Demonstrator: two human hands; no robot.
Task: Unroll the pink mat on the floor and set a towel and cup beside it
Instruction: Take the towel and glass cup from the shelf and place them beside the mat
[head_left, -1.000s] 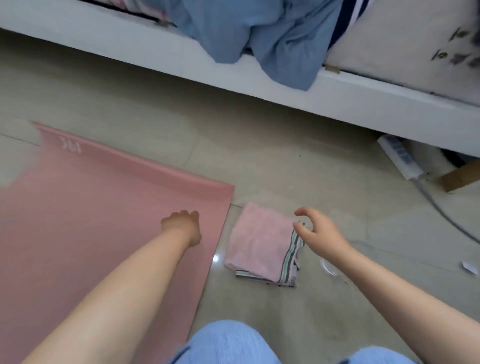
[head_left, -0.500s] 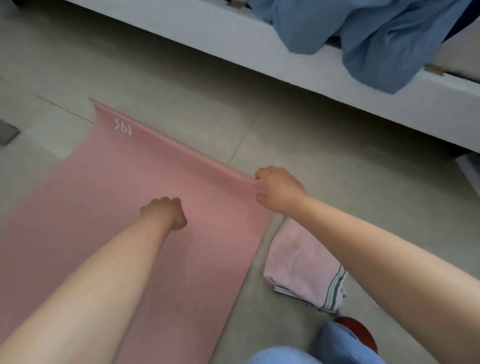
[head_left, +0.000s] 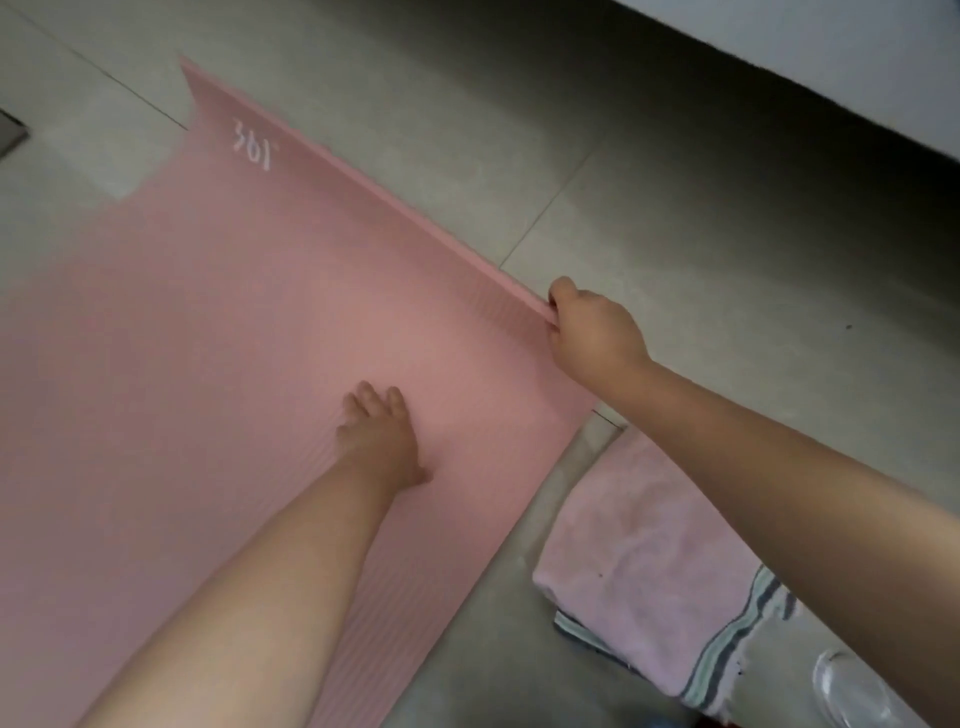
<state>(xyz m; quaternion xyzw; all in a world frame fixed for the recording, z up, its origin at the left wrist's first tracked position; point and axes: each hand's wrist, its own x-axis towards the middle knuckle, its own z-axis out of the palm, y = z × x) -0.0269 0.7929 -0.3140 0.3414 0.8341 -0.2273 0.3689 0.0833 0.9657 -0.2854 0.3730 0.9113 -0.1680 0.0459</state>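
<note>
The mat (head_left: 218, 332) lies unrolled on the grey tiled floor (head_left: 675, 218), filling the left and centre of the frame: pale pink, finely ribbed, with white "361" printed near its upper-left corner. The left hand (head_left: 382, 436) rests flat on it at centre, fingers spread. The right hand (head_left: 592, 327) pinches the mat's far edge, fingers closed on it. A folded pink towel (head_left: 639, 582) with striped border lies at lower right, just beside the mat; a clear cup (head_left: 852, 691) sits at the bottom-right corner.
</note>
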